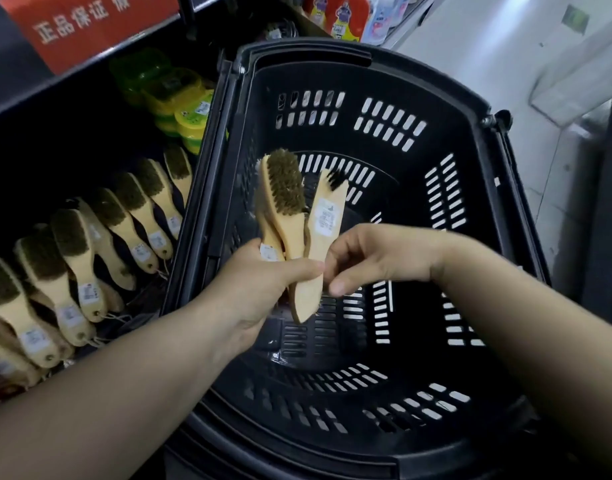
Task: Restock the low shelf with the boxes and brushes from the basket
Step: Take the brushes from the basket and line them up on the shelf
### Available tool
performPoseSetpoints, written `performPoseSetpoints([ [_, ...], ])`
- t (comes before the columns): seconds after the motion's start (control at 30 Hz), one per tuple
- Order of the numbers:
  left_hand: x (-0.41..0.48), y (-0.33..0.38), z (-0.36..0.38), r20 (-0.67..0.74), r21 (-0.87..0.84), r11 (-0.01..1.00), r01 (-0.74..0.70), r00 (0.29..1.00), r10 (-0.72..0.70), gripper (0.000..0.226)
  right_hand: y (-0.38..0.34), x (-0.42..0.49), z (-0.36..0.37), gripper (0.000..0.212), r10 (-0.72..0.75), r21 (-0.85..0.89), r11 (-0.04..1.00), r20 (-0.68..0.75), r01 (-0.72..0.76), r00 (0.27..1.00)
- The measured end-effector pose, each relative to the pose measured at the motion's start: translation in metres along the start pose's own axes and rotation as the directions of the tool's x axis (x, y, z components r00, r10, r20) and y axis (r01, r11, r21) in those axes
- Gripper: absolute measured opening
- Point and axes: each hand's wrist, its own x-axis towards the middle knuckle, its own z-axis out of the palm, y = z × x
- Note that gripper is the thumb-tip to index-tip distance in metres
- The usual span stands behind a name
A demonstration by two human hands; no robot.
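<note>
Head view: left hand [263,289] grips brushes [286,188] over basket [418,69]; right hand [377,258] beside, grasp unclear.

place: shop, likely | rows of labelled brushes [81,268] | red printed banner [90,26] | black shopping basket [308,53]
</note>
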Motion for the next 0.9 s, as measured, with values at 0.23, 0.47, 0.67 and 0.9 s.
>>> performPoseSetpoints([
  [0.23, 0.004, -0.003, -0.002, -0.078, -0.026, 0.998, -0.058, 0.995, 0.056, 0.030, 0.105, 0.097, -0.053, 0.050, 0.291, -0.126, 0.876, -0.632, -0.466, 0.718],
  [0.47, 0.008, -0.007, -0.006, -0.107, 0.045, 0.993, -0.107, 0.988, 0.112, 0.034, 0.175, 0.156, -0.034, 0.072, 0.330, -0.352, 0.692, -0.622, -0.630, 0.710],
  [0.67, 0.009, -0.009, -0.010, -0.115, 0.092, 0.990, -0.111, 0.986, 0.121, 0.037, 0.182, 0.158, -0.031, 0.045, 0.238, -0.403, 0.617, -0.723, -0.676, 0.648],
  [0.9, 0.011, -0.009, -0.004, -0.132, 0.080, 0.983, -0.167, 0.975, 0.177, 0.033, 0.144, 0.114, -0.038, 0.049, 0.222, -0.232, 0.879, -0.574, -0.416, 0.788],
])
